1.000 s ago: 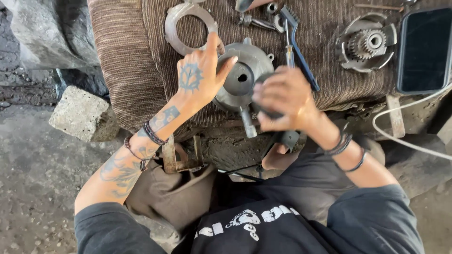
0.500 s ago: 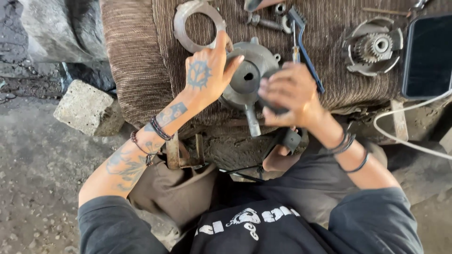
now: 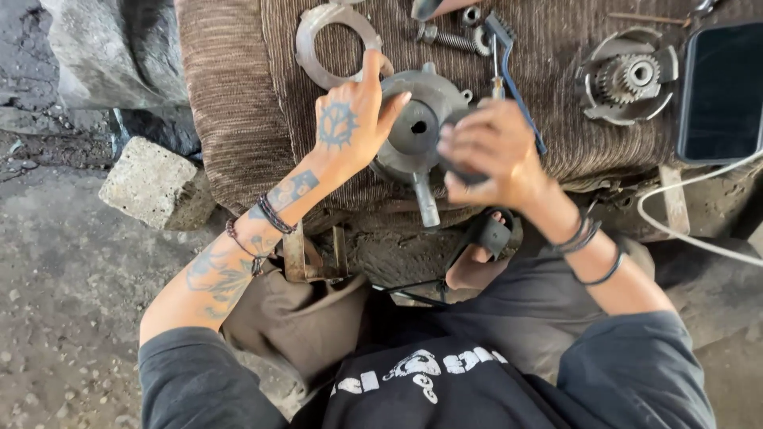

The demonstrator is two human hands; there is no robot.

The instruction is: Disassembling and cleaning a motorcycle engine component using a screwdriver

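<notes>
Head view: ring plate (image 3: 338, 44), bolts (image 3: 445, 36), gear (image 3: 628, 77) nearby; left hand (image 3: 350, 127) and right hand (image 3: 489, 151) grip pump housing (image 3: 417, 127), its spout toward wearer.

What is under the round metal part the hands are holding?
The round metal part lies on a brown ribbed cloth. The left hand and right hand cover its sides, so whatever sits beneath there is hidden.
</notes>
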